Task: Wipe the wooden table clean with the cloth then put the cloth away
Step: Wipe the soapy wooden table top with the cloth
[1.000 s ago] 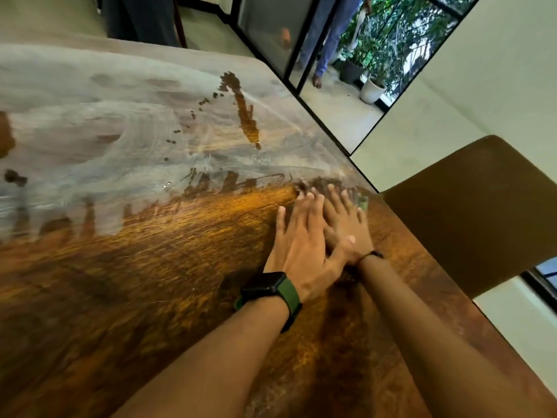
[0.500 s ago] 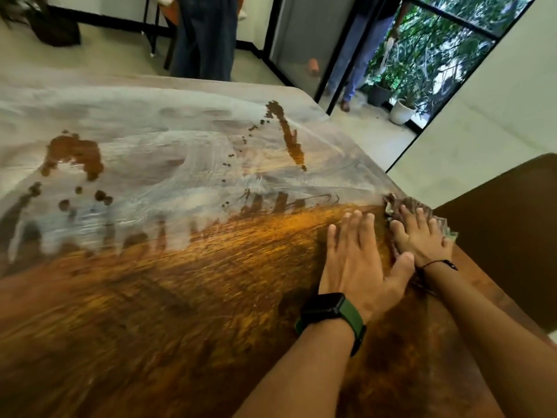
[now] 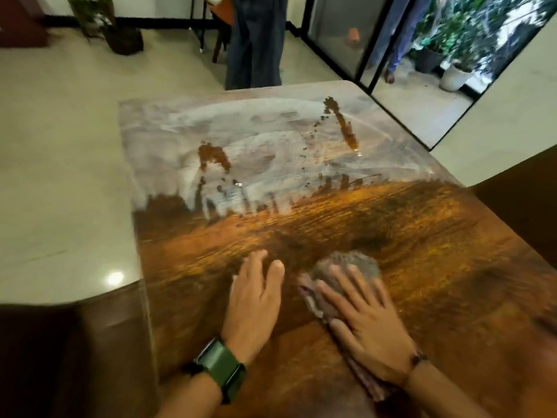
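On one brown wooden table (image 3: pixel 422 236), one flat-fingered right hand (image 3: pixel 366 321) presses one crumpled grey cloth (image 3: pixel 346 267); one left hand (image 3: pixel 253 300) rests open beside it.

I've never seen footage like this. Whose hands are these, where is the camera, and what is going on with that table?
There is no machine here: a person wears a wide-angle camera on the head, so you look forward and down along their own arms. The right hand lies flat, fingers spread, pressing a crumpled greyish cloth onto the wooden table. The left hand, with a green watch on its wrist, rests flat on the bare wood beside the cloth and holds nothing. The near half of the table looks dark and wiped; the far half carries a pale, streaky film. Beyond the table a person's legs stand on the floor.
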`<move>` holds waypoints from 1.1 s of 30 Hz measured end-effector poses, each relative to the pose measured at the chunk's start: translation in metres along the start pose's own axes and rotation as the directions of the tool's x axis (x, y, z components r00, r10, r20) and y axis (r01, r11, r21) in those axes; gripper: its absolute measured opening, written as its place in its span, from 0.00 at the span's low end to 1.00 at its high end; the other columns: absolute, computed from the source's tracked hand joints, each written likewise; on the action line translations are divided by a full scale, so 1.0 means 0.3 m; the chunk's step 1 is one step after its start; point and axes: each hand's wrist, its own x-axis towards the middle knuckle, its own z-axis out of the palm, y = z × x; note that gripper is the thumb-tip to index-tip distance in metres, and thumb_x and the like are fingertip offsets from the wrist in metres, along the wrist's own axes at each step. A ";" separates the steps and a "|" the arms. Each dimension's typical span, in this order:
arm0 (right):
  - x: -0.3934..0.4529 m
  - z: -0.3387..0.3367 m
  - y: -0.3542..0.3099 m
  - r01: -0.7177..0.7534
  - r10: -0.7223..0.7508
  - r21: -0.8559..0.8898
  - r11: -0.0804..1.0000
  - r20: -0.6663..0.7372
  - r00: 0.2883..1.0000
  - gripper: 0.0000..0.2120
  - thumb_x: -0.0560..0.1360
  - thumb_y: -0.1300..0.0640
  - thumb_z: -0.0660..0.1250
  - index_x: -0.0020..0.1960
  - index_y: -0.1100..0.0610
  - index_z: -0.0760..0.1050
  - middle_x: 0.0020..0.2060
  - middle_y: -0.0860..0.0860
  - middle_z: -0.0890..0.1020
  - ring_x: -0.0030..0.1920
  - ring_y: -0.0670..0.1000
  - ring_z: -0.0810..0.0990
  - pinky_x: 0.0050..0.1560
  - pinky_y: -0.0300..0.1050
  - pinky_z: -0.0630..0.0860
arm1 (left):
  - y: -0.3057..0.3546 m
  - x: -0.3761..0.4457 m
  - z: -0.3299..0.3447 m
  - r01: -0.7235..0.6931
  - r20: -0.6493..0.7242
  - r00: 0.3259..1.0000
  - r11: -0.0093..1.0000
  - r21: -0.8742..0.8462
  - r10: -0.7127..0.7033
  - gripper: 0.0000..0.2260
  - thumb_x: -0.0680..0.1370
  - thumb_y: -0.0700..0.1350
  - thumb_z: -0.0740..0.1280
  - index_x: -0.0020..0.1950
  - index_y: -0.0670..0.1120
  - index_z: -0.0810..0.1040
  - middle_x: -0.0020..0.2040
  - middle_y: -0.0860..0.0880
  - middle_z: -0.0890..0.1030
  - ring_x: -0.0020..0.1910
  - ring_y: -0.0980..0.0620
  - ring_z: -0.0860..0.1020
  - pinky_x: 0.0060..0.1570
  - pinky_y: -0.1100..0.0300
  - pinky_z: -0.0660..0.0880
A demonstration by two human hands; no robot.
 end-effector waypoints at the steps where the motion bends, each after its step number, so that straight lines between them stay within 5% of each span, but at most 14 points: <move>1: -0.052 -0.005 0.009 -0.053 0.053 -0.001 0.999 0.003 0.999 0.25 0.80 0.39 0.42 0.76 0.42 0.52 0.74 0.49 0.62 0.75 0.53 0.54 0.67 0.56 0.54 | -0.025 -0.049 -0.045 -0.003 0.063 0.998 0.999 0.036 0.001 0.21 0.80 0.57 0.51 0.72 0.53 0.59 0.71 0.56 0.62 0.71 0.57 0.59 0.72 0.52 0.53; 4: -0.195 -0.016 -0.046 -0.330 0.324 0.059 0.942 0.092 0.942 0.28 0.79 0.36 0.37 0.76 0.42 0.48 0.73 0.51 0.64 0.74 0.52 0.54 0.66 0.54 0.53 | -0.079 -0.166 -0.143 0.000 0.202 0.979 0.994 0.106 -0.022 0.21 0.80 0.57 0.51 0.73 0.53 0.58 0.73 0.56 0.61 0.71 0.58 0.58 0.71 0.61 0.52; 7: -0.272 -0.033 -0.232 -0.475 0.447 0.137 0.869 0.190 0.874 0.36 0.73 0.30 0.31 0.76 0.45 0.48 0.75 0.47 0.53 0.75 0.50 0.47 0.70 0.59 0.48 | -0.102 -0.259 -0.221 -0.005 0.299 0.954 0.992 0.129 -0.034 0.21 0.80 0.56 0.51 0.72 0.51 0.60 0.73 0.53 0.63 0.70 0.56 0.61 0.62 0.66 0.57; 11: -0.199 -0.055 -0.509 -0.344 0.326 0.099 0.934 0.164 0.931 0.31 0.78 0.35 0.36 0.76 0.47 0.53 0.74 0.53 0.60 0.73 0.58 0.54 0.66 0.62 0.50 | -0.100 -0.343 -0.331 -0.057 0.327 0.945 0.992 0.113 0.017 0.20 0.80 0.54 0.54 0.70 0.48 0.63 0.70 0.50 0.68 0.67 0.54 0.66 0.60 0.64 0.61; 16: -0.008 -0.072 -0.666 -0.350 0.309 0.145 0.926 0.243 0.919 0.37 0.67 0.32 0.29 0.74 0.42 0.35 0.76 0.48 0.39 0.75 0.56 0.36 0.71 0.61 0.37 | -0.056 -0.420 -0.498 -0.054 0.215 0.976 0.997 0.054 0.041 0.14 0.81 0.51 0.54 0.59 0.47 0.72 0.52 0.51 0.76 0.49 0.55 0.72 0.45 0.61 0.66; 20: -0.013 -0.096 -0.676 -0.357 0.297 0.148 0.922 0.320 0.900 0.27 0.80 0.40 0.44 0.76 0.43 0.39 0.77 0.48 0.39 0.76 0.55 0.36 0.73 0.61 0.39 | -0.036 -0.476 -0.569 -0.086 0.199 0.977 0.995 0.049 0.075 0.10 0.80 0.52 0.54 0.53 0.50 0.73 0.42 0.58 0.73 0.42 0.61 0.71 0.38 0.76 0.66; 24: -0.079 -0.088 -0.715 -0.338 0.286 0.157 0.928 0.281 0.916 0.26 0.81 0.42 0.45 0.76 0.42 0.39 0.77 0.47 0.40 0.76 0.54 0.37 0.73 0.59 0.39 | -0.029 -0.566 -0.624 -0.153 0.212 0.969 0.983 0.101 0.129 0.12 0.81 0.52 0.54 0.57 0.50 0.73 0.47 0.58 0.73 0.42 0.64 0.70 0.40 0.79 0.65; 33: -0.145 -0.075 -0.803 -0.415 0.369 0.196 0.888 0.232 0.900 0.24 0.82 0.44 0.45 0.75 0.40 0.42 0.77 0.45 0.42 0.76 0.52 0.38 0.72 0.57 0.37 | -0.050 -0.723 -0.808 -0.138 0.254 0.961 0.986 0.096 0.110 0.14 0.80 0.53 0.53 0.61 0.51 0.73 0.58 0.54 0.76 0.59 0.57 0.72 0.62 0.58 0.68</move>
